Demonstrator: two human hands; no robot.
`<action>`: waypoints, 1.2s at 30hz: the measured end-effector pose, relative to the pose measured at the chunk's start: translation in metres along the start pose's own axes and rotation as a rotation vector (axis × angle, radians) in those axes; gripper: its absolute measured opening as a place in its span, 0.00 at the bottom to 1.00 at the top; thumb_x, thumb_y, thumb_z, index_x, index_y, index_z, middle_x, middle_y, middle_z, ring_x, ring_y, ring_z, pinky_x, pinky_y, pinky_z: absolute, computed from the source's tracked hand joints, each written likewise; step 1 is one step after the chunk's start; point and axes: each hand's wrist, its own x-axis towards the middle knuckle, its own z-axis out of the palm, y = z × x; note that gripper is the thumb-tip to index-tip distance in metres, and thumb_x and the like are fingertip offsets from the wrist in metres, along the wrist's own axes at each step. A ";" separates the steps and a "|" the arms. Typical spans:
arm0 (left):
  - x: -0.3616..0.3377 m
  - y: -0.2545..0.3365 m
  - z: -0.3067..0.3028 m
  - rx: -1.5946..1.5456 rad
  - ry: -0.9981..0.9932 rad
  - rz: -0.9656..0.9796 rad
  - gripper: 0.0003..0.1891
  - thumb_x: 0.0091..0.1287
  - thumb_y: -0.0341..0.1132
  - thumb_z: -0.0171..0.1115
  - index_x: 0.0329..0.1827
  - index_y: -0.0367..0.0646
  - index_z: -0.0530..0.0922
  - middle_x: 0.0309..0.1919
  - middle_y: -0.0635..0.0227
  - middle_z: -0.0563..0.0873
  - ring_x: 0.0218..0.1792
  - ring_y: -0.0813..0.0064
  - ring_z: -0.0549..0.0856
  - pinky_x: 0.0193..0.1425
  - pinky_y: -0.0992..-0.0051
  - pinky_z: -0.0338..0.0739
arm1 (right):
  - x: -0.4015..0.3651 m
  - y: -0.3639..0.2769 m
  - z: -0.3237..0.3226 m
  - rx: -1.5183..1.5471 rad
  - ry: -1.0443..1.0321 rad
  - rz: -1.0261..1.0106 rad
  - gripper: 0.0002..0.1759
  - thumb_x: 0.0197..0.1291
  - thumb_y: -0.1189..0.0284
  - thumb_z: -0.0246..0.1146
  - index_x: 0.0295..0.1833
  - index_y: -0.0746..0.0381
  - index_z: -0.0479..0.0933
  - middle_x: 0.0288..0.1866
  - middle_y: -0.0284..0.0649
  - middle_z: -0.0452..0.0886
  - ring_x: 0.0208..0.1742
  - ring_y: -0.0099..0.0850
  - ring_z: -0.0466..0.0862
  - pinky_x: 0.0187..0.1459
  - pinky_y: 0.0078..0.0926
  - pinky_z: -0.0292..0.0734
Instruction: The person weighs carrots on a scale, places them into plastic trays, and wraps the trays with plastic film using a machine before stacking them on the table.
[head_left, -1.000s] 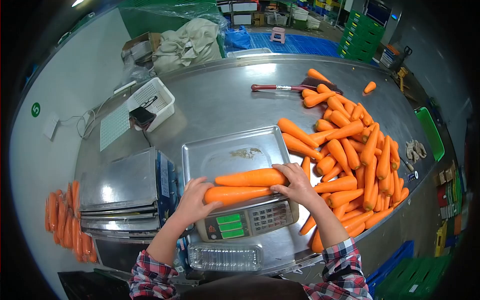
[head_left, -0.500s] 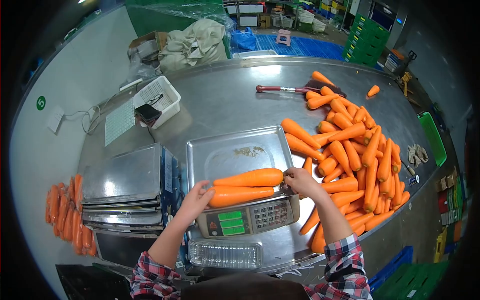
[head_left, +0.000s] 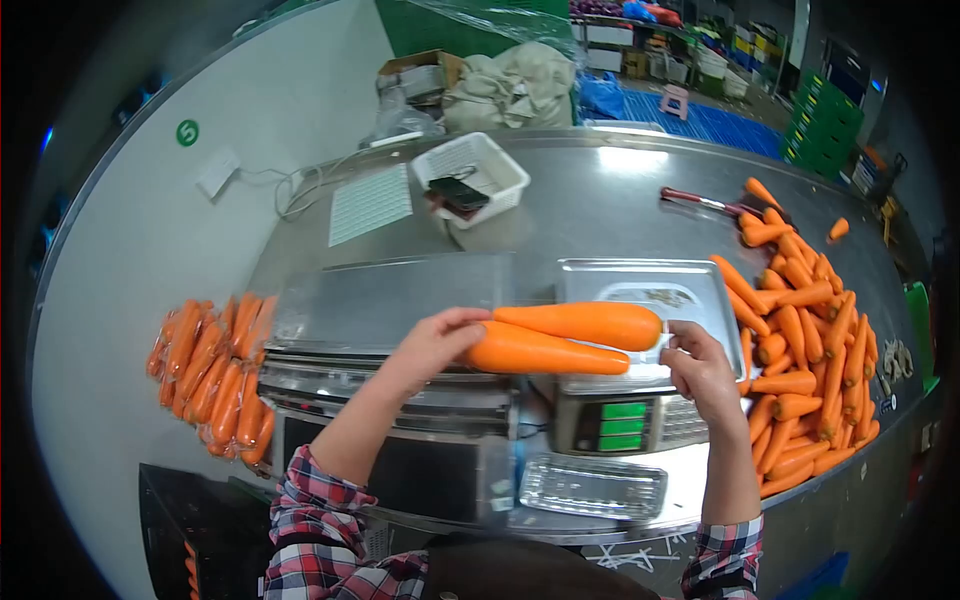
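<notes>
Two large carrots (head_left: 580,322) lie side by side, held up between my hands in what looks like a clear plastic tray, its rim faintly visible by the right end. My left hand (head_left: 440,345) is closed on the left end, thumb and fingers at the carrot tips. At the right end, my right hand (head_left: 700,368) pinches the clear edge. Below and behind them is a digital scale (head_left: 640,280) with a steel pan and green displays. Under the carrots' left part extends a flat metal-topped machine (head_left: 390,295).
A pile of loose carrots (head_left: 800,340) covers the right side. Several film-wrapped carrot packs (head_left: 215,375) lie at the left. An empty clear tray (head_left: 595,487) sits in front of the scale. Farther back are a white basket (head_left: 505,180) with a phone and a red-handled brush (head_left: 700,200).
Both hands have lifted the two carrots off the scale and moved them left, partly over the metal-topped machine. The camera view has turned to the left.
</notes>
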 end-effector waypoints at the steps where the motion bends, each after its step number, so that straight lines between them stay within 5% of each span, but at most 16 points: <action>1: -0.007 -0.003 -0.030 0.007 0.045 0.014 0.19 0.68 0.39 0.56 0.59 0.38 0.75 0.47 0.67 0.81 0.46 0.78 0.80 0.49 0.77 0.75 | 0.006 -0.003 0.033 -0.015 -0.041 -0.008 0.23 0.52 0.79 0.59 0.56 0.71 0.72 0.32 0.34 0.73 0.15 0.14 0.65 0.13 0.13 0.55; 4: -0.031 -0.020 -0.132 -0.009 0.170 0.039 0.18 0.68 0.38 0.56 0.57 0.38 0.76 0.47 0.67 0.82 0.47 0.78 0.80 0.51 0.77 0.74 | 0.031 -0.004 0.141 -0.137 -0.127 -0.073 0.25 0.53 0.76 0.60 0.60 0.66 0.72 0.34 0.33 0.75 0.21 0.15 0.69 0.20 0.14 0.63; 5: -0.037 -0.028 -0.162 -0.033 0.231 0.041 0.17 0.68 0.38 0.56 0.56 0.38 0.77 0.47 0.67 0.82 0.46 0.79 0.79 0.52 0.78 0.73 | 0.054 0.020 0.172 -0.315 -0.133 -0.208 0.27 0.52 0.70 0.60 0.60 0.68 0.71 0.42 0.43 0.80 0.37 0.33 0.81 0.39 0.28 0.76; 6: -0.041 -0.039 -0.193 -0.032 0.247 0.059 0.17 0.68 0.38 0.56 0.56 0.38 0.77 0.47 0.67 0.81 0.48 0.78 0.79 0.53 0.78 0.72 | 0.056 0.013 0.209 -0.332 -0.141 -0.211 0.27 0.52 0.70 0.59 0.59 0.69 0.71 0.43 0.49 0.81 0.44 0.39 0.82 0.47 0.31 0.75; 10: -0.059 -0.091 -0.285 0.051 0.299 0.118 0.18 0.69 0.38 0.56 0.56 0.36 0.76 0.49 0.67 0.81 0.51 0.76 0.78 0.57 0.79 0.70 | 0.071 0.027 0.309 -0.581 -0.170 -0.259 0.22 0.54 0.72 0.59 0.55 0.69 0.74 0.41 0.52 0.81 0.43 0.44 0.82 0.47 0.36 0.75; 15: -0.089 -0.099 -0.315 0.292 0.418 0.144 0.19 0.69 0.41 0.58 0.54 0.32 0.75 0.50 0.60 0.81 0.55 0.73 0.77 0.61 0.77 0.68 | 0.042 0.021 0.319 -0.685 -0.057 -0.359 0.13 0.56 0.68 0.63 0.41 0.67 0.76 0.33 0.49 0.80 0.37 0.46 0.80 0.41 0.39 0.76; 19: -0.144 -0.111 -0.323 1.039 0.608 0.205 0.13 0.59 0.38 0.66 0.40 0.36 0.80 0.38 0.56 0.80 0.42 0.59 0.77 0.51 0.65 0.71 | -0.008 0.026 0.286 -1.165 0.273 -0.638 0.14 0.50 0.66 0.69 0.22 0.63 0.74 0.23 0.44 0.73 0.30 0.44 0.76 0.34 0.40 0.73; 20: -0.153 -0.120 -0.317 1.120 0.710 0.374 0.13 0.54 0.40 0.69 0.31 0.37 0.81 0.36 0.58 0.77 0.39 0.55 0.73 0.47 0.60 0.69 | -0.013 0.039 0.280 -1.234 0.247 -0.674 0.15 0.48 0.65 0.69 0.20 0.63 0.76 0.23 0.43 0.73 0.33 0.42 0.75 0.35 0.39 0.71; 23: -0.166 -0.118 -0.307 1.279 0.759 0.308 0.15 0.52 0.43 0.70 0.27 0.38 0.82 0.39 0.58 0.77 0.43 0.55 0.73 0.48 0.60 0.69 | -0.029 0.040 0.300 -1.267 0.225 -0.686 0.15 0.46 0.63 0.70 0.20 0.63 0.78 0.24 0.42 0.72 0.34 0.41 0.74 0.37 0.39 0.68; 27: -0.161 -0.124 -0.298 1.178 0.759 0.317 0.14 0.51 0.43 0.70 0.25 0.39 0.83 0.41 0.57 0.78 0.45 0.54 0.73 0.50 0.60 0.68 | -0.022 0.045 0.323 -1.059 0.153 -0.611 0.14 0.47 0.66 0.70 0.20 0.64 0.77 0.26 0.43 0.73 0.34 0.42 0.73 0.38 0.40 0.68; 31: -0.146 -0.141 -0.307 1.045 0.614 0.264 0.10 0.53 0.36 0.69 0.30 0.37 0.81 0.31 0.58 0.78 0.42 0.55 0.76 0.50 0.61 0.69 | -0.019 0.034 0.324 -1.061 0.095 -0.692 0.08 0.50 0.75 0.66 0.24 0.65 0.74 0.27 0.44 0.73 0.35 0.44 0.73 0.39 0.40 0.69; 33: -0.143 -0.143 -0.313 0.840 0.580 0.239 0.08 0.59 0.34 0.62 0.28 0.37 0.77 0.27 0.59 0.78 0.34 0.60 0.78 0.42 0.64 0.71 | -0.019 0.033 0.318 -1.083 0.060 -0.710 0.09 0.54 0.73 0.62 0.25 0.66 0.74 0.27 0.45 0.74 0.31 0.43 0.74 0.36 0.38 0.70; 35: -0.149 -0.125 -0.319 0.481 0.477 0.022 0.09 0.62 0.33 0.58 0.25 0.38 0.76 0.23 0.62 0.77 0.28 0.65 0.78 0.36 0.68 0.71 | -0.029 0.016 0.313 -0.811 -0.075 -0.315 0.10 0.56 0.73 0.59 0.25 0.66 0.73 0.25 0.45 0.75 0.28 0.41 0.75 0.33 0.35 0.71; 36: -0.157 -0.113 -0.321 -0.019 0.371 -0.093 0.11 0.63 0.34 0.53 0.23 0.41 0.74 0.18 0.68 0.72 0.22 0.75 0.73 0.29 0.76 0.67 | -0.034 0.005 0.311 -0.668 -0.138 -0.124 0.10 0.57 0.73 0.57 0.25 0.66 0.73 0.24 0.44 0.75 0.27 0.39 0.76 0.32 0.34 0.72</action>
